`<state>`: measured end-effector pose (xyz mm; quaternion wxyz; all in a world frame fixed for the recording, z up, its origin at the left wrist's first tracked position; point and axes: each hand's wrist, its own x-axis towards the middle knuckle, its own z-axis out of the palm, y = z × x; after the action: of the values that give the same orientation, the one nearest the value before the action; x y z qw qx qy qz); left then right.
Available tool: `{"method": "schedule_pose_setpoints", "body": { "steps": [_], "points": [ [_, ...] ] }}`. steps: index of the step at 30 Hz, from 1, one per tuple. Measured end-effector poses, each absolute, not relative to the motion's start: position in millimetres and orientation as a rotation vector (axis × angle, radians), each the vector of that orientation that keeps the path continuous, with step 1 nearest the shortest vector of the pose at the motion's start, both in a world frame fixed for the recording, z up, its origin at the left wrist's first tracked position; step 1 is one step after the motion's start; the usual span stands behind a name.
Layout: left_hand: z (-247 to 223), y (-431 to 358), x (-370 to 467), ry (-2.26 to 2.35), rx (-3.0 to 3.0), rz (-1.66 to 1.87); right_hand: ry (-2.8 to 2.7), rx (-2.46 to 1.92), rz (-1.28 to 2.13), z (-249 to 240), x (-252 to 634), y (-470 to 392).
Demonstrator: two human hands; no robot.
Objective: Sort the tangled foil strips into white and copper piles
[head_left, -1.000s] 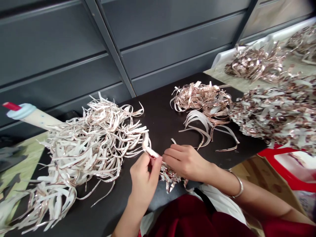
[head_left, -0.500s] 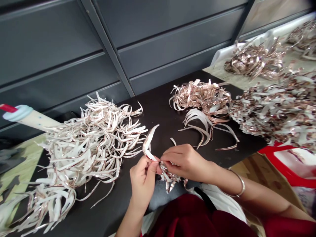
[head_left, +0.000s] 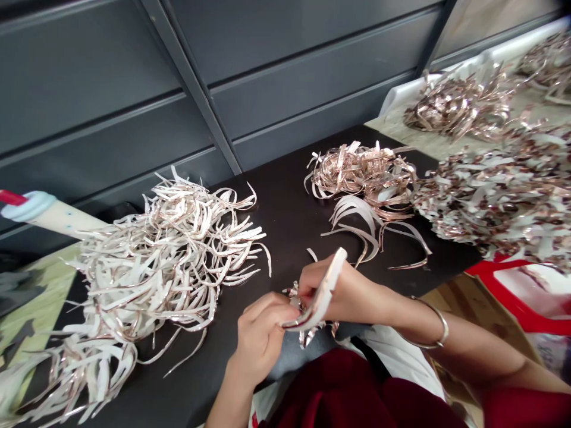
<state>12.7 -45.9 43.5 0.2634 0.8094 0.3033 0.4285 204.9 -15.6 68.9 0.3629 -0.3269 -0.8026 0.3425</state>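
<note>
My left hand (head_left: 263, 333) is closed on the lower end of a white and rose-gold strip (head_left: 325, 291), which curves up to the right in front of my other hand. Close beside it, my right hand (head_left: 334, 288) is pinched on crinkled shiny foil (head_left: 307, 336), part of which hangs below the fingers above my lap. The fingertips of the right hand are partly covered by the strip. To the left lies a large heap of white strips (head_left: 178, 255). Beyond my hands sits a smaller rose-gold bundle (head_left: 357, 169) on the dark table (head_left: 285, 220).
A pale tube with a red tip (head_left: 62, 217) stands at the left. More foil heaps (head_left: 504, 190) lie at the right, above a red-edged bag (head_left: 499, 285) and a cardboard box (head_left: 459, 306). Grey panels (head_left: 312, 65) rise behind the table.
The strip that pointed up from my left fingers now swings over to the right, across my right hand. My left hand has turned, its back now more toward the camera.
</note>
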Motion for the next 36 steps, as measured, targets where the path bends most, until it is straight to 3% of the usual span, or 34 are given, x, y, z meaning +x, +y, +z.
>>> {"method": "schedule_pose_setpoints", "body": {
  "steps": [12,14,20,30,36],
  "points": [
    [51.6,-47.2,16.5,0.673,2.358,1.277,-1.443,-0.951,1.56,56.7,204.2,-18.0],
    [51.7,-48.6,15.9,0.683,2.33,1.263,-1.495,-0.914,1.485,56.3,204.8,-18.4],
    [54.2,-53.1,21.3,0.886,2.114,1.073,-1.817,-0.674,0.828,61.5,206.8,-21.5],
    [52.5,-57.5,29.5,1.139,2.222,1.144,-1.54,-1.089,1.149,53.4,197.0,-28.9],
    [48.2,-60.9,28.9,1.326,1.989,1.136,-1.745,-1.099,1.064,59.3,198.3,-28.5]
  ]
}}
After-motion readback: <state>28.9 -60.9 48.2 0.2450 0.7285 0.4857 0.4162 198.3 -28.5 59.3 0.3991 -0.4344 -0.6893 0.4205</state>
